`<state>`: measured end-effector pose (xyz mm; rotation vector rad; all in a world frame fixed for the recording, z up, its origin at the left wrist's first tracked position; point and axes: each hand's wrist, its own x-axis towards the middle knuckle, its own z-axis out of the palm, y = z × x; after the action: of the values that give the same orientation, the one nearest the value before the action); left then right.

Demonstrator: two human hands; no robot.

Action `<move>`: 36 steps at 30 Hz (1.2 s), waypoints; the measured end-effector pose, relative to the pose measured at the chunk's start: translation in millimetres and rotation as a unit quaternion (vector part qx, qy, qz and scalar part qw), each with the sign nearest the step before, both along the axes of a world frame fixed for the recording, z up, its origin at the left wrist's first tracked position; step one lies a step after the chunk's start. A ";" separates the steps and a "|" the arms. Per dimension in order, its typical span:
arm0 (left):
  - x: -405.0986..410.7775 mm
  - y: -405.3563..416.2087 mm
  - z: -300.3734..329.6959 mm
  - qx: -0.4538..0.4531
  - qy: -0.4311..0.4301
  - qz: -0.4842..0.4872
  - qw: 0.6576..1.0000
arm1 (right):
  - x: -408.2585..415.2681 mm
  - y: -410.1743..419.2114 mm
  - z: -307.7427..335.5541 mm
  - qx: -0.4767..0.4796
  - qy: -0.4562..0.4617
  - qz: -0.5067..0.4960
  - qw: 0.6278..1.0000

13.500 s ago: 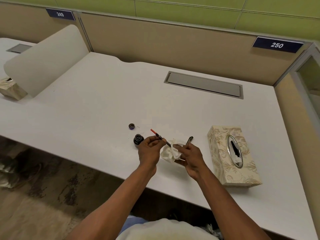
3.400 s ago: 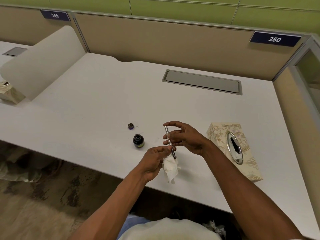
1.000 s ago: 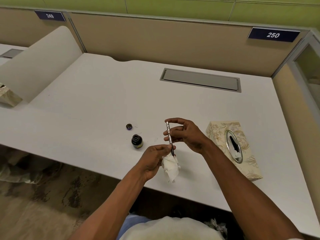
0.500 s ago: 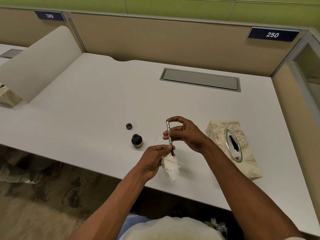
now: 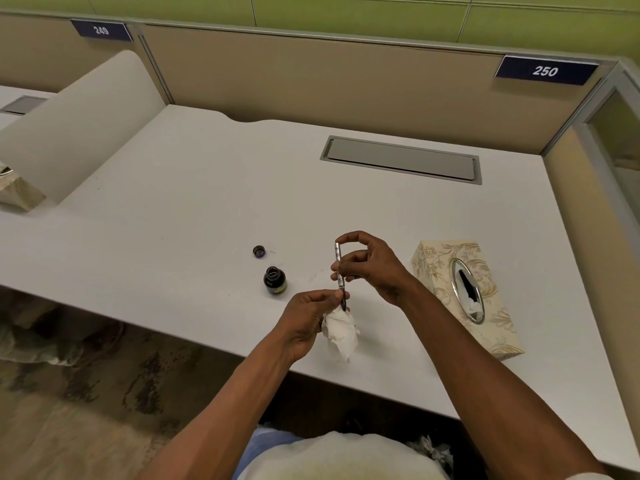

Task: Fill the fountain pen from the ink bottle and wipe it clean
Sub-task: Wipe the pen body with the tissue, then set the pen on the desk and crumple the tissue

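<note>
My right hand (image 5: 372, 268) holds the silver fountain pen (image 5: 338, 264) almost upright above the desk, fingers wrapped around its barrel. The pen's dark lower end goes into a crumpled white tissue (image 5: 341, 332), which my left hand (image 5: 306, 320) pinches around it. The nib is hidden inside the tissue. A small dark ink bottle (image 5: 274, 280) stands open on the desk just left of my hands. Its round cap (image 5: 259, 251) lies a little farther back.
A cream patterned tissue box (image 5: 446, 271) lies on the desk to the right of my hands. A grey cable hatch (image 5: 400, 160) is set into the white desk (image 5: 194, 188) near the back partition. A curved divider (image 5: 76, 123) stands at the left.
Since a second ago both hands have stayed in the same place with the pen in the tissue. Much earlier the pen was in parts, a red-tipped piece in my left hand.
</note>
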<state>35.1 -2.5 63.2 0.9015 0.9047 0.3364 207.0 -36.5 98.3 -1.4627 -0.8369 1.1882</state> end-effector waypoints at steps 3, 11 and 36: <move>-2.4 4.5 1.8 -0.033 0.005 0.018 0.999 | 3.6 -2.0 1.5 0.006 0.055 -0.056 0.997; -24.0 18.3 -10.8 -0.145 -0.014 0.103 0.984 | 23.5 -8.9 -5.3 -0.003 0.175 -0.241 0.955; -44.1 11.5 -39.9 -0.118 0.101 0.174 0.972 | -28.9 -35.4 -84.3 -0.166 0.141 -0.309 0.926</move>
<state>-9.0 9.0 23.2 0.5616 1.2669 0.4328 178.1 -71.9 14.0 -1.6076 0.0470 1.0360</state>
